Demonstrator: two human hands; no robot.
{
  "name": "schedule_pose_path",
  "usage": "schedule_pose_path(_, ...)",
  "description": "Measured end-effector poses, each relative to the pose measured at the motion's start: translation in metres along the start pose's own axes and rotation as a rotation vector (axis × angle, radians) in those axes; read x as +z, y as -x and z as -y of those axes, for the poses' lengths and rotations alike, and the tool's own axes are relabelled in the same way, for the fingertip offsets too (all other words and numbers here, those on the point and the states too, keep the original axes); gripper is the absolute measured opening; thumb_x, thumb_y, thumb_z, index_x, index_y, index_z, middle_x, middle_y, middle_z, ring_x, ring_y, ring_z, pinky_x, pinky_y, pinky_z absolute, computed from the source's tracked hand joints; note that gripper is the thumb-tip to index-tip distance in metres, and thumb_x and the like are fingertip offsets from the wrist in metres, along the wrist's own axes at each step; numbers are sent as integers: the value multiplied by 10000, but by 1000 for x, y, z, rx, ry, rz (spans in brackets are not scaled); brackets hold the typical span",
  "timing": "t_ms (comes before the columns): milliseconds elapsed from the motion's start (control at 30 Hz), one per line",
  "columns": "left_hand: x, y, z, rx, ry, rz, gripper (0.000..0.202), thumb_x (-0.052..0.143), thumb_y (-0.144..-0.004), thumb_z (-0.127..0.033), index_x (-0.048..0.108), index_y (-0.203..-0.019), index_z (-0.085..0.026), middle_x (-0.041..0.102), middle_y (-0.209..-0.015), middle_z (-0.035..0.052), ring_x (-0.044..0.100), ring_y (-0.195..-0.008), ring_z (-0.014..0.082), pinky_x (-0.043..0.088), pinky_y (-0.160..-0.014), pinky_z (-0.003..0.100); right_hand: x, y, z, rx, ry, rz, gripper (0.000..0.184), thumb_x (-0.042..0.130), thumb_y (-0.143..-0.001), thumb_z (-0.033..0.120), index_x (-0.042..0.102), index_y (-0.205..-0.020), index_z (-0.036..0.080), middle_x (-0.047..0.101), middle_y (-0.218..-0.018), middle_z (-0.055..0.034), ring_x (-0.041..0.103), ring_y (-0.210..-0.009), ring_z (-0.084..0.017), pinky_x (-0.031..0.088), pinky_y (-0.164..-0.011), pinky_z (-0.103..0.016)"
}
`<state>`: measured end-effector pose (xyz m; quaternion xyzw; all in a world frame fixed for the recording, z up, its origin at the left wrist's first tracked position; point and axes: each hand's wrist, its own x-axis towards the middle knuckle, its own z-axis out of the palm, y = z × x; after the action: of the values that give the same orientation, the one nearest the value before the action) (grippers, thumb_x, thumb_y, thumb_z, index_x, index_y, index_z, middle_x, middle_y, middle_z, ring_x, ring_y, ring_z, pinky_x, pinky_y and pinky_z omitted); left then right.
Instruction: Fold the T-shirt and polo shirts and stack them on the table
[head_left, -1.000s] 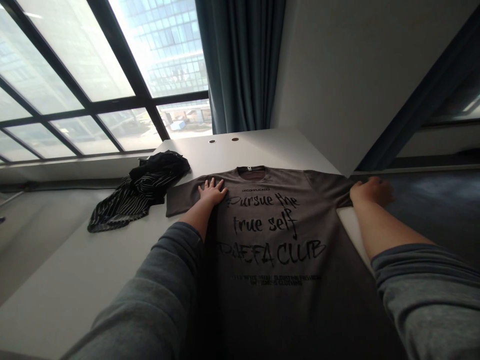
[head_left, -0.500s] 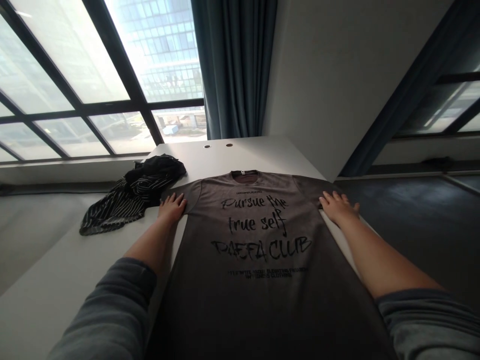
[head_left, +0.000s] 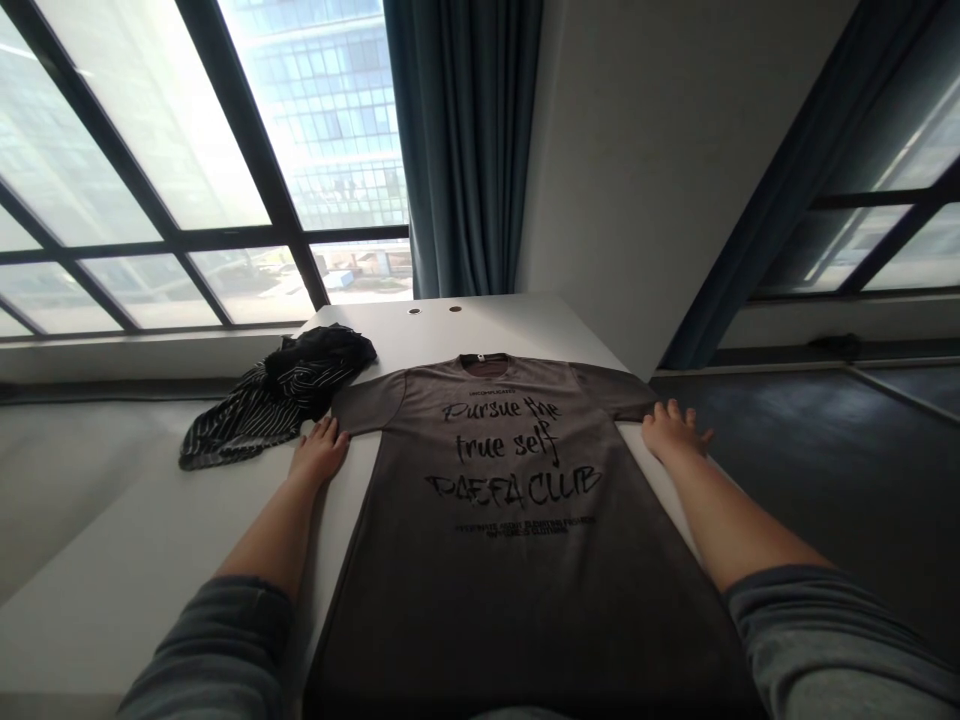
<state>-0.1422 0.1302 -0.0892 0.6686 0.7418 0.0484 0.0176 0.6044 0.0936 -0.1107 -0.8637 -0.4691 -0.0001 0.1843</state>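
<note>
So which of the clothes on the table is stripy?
The crumpled black bundle beside the left hand: pale stripes run across its cloth. The grey-brown T-shirt lies spread flat, with dark lettering instead.

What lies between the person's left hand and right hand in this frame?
In the head view, a dark printed T-shirt lies spread out on the white table between the left hand and the right hand.

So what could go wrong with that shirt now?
The left hand is close to the striped black cloth, so it might drag that along by accident. The right hand is at the end of a shirt sleeve, near the edge of the white table, so a careless push could slide the sleeve over. And the shirt lies spread out, so a tug on one side might wrinkle it.
</note>
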Motion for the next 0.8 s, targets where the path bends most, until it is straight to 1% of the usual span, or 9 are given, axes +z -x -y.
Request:
schedule_pose_path(67, -1, 13, 1, -24, -4, -6, 678, 271, -1074, -499, 343, -1671, -187, 274, -1746, 131, 251, -1616, 314, 262, -1277, 546, 0, 9, 2, -200, 70, -4, 667, 290, -1033, 480, 437, -1631, 223, 247, -1757, -123, 166, -1611, -417, 172, -1231, -737)
schedule_pose_path(167, -1, 31, 1, -21, 4, -42, 685, 308, -1063, -487, 343, -1673, -175, 286, -1739, 140, 267, -1608, 336, 288, -1269, 547, 0, 20, 3, -467, 138, 99, 630, 314, -1038, 443, 470, -1606, 219, 349, -1721, -109, 287, -1591, -316, 275, -1259, -584)
schedule_pose_path(300, -1, 48, 1, 59, -4, -15, 621, 328, -1068, -432, 383, -1652, -229, 310, -1733, 116, 274, -1609, 310, 274, -1270, 552, -2, 28, -2, -343, 178, 147, 643, 318, -1038, 446, 460, -1613, 196, 375, -1700, -150, 341, -1572, -326, 303, -1236, -593)
schedule_pose_path(400, -2, 56, -1, 39, -8, 6, 620, 312, -1071, -427, 393, -1643, -203, 316, -1729, 134, 279, -1607, 311, 261, -1273, 566, -7, 34, -4, -244, 172, 124, 671, 304, -1040, 489, 465, -1611, 175, 358, -1707, -152, 329, -1575, -350, 283, -1247, -603)
schedule_pose_path(467, -3, 62, -2, 29, 7, -21, 639, 328, -1063, -432, 396, -1641, -170, 312, -1727, 152, 281, -1604, 330, 268, -1275, 565, -11, 42, -4, -262, 138, 79, 683, 293, -1042, 483, 492, -1590, 128, 387, -1689, -172, 328, -1573, -368, 289, -1253, -593)
schedule_pose_path(533, -4, 70, -5, 51, 32, -63, 657, 341, -1055, -424, 393, -1644, -139, 316, -1726, 154, 272, -1607, 335, 271, -1285, 540, -15, 56, -3, -368, 69, 27, 663, 302, -1038, 455, 525, -1564, 119, 416, -1673, -172, 300, -1586, -369, 297, -1258, -582)
schedule_pose_path(600, -5, 82, -11, 124, 64, -97, 657, 327, -1054, -417, 388, -1652, -152, 331, -1725, 122, 254, -1616, 309, 264, -1301, 504, -19, 76, -3, -543, -19, 32, 634, 325, -1031, 446, 541, -1559, 169, 419, -1679, -135, 256, -1608, -343, 302, -1267, -568)
schedule_pose_path(700, -8, 103, -23, 333, 115, -91, 640, 284, -1065, -436, 373, -1669, -244, 343, -1726, 34, 246, -1623, 244, 255, -1320, 450, -29, 110, -4, -770, -71, 194, 625, 380, -1020, 534, 516, -1583, 299, 402, -1695, -58, 261, -1607, -320, 283, -1282, -571)
schedule_pose_path(800, -7, 123, -35, 539, 105, 6, 619, 309, -1068, -488, 383, -1661, -328, 320, -1730, -26, 265, -1616, 224, 240, -1329, 419, -40, 138, -7, -823, 0, 338, 635, 419, -1002, 598, 467, -1603, 400, 368, -1705, -25, 293, -1590, -348, 229, -1273, -656)
